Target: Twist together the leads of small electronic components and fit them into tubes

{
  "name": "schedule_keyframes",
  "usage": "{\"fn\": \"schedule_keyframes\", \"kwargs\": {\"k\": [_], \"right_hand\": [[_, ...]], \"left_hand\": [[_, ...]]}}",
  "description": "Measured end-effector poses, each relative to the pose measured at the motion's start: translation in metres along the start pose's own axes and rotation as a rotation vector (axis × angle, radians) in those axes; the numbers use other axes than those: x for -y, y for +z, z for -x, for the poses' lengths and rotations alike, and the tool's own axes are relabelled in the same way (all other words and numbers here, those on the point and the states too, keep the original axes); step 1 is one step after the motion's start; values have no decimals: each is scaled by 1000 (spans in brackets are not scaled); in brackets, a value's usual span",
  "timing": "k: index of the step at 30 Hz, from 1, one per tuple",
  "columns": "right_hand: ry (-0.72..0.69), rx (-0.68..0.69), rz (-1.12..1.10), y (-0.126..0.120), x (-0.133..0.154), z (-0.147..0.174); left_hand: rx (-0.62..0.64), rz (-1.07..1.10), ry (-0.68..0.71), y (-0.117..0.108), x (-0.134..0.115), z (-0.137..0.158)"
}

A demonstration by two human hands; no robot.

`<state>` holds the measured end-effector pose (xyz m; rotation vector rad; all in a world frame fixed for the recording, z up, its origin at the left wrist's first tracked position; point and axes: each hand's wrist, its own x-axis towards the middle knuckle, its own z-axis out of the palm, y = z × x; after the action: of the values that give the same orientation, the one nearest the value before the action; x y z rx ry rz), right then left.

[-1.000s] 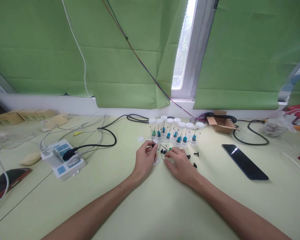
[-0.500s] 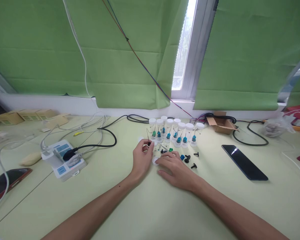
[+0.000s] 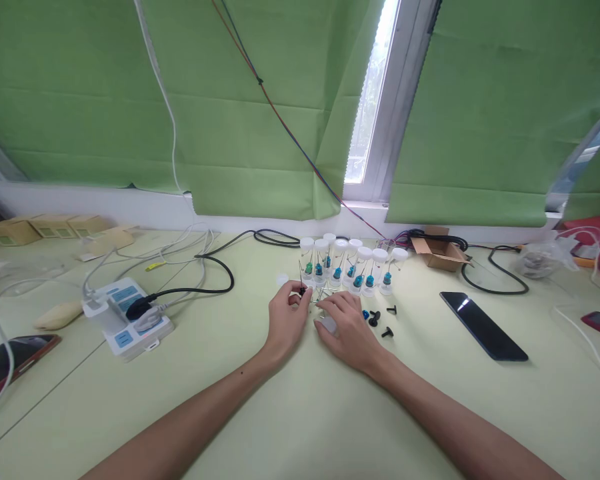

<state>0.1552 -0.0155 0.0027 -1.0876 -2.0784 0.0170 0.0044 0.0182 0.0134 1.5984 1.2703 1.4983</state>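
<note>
My left hand (image 3: 287, 317) is closed, thumb and fingertips pinching a small black plastic piece (image 3: 303, 291) with a thin metal rod standing up from it. Beside it, my right hand (image 3: 347, 327) curls over a small whitish, translucent round container or cap (image 3: 329, 325), between thumb and palm. Its fingertips reach toward several thin bent metal pins (image 3: 325, 292) on the table. Just behind stand several clear tubes with white caps (image 3: 364, 253), holding blue or green pieces and thin rods. A loose white cap (image 3: 282, 279) lies beyond my left hand.
Right of my right hand lie black T-shaped pieces (image 3: 388, 332) and a blue piece (image 3: 365, 314). A black phone (image 3: 484, 327) lies farther right. An open cardboard box (image 3: 440, 253) stands at the back. To the left is a white power strip (image 3: 130, 320) with cables.
My right hand has drawn the whitish round piece rightward under its thumb, and its fingertips have moved forward to the metal pins. The left hand keeps its pinch. The view has shifted slightly.
</note>
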Motion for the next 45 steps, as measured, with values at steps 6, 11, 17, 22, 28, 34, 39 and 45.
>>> {"fn": "schedule_keyframes", "kwargs": {"k": [6,11,17,22,28,34,39,45], "right_hand": [[43,91,43,12,-4,-4],[19,109,62,17,-6,-8],[26,106,96,22,-8,-13],[7,114,116,26,-10,-19],[-4,118,140,32,-11,-25],[23,100,110,30,-12,-21],[48,28,38,25,-11,-17],[23,-59,-7,14,-7,-5]], "left_hand": [[-3,29,-18,1,1,-1],[3,24,-15,1,2,-1],[17,16,-19,0,3,-2],[27,10,-17,0,5,-2],[57,1,-32,0,7,-2],[47,24,-30,-1,7,-2],[74,19,-34,-1,5,-1],[128,-56,105,0,-2,6]]}}
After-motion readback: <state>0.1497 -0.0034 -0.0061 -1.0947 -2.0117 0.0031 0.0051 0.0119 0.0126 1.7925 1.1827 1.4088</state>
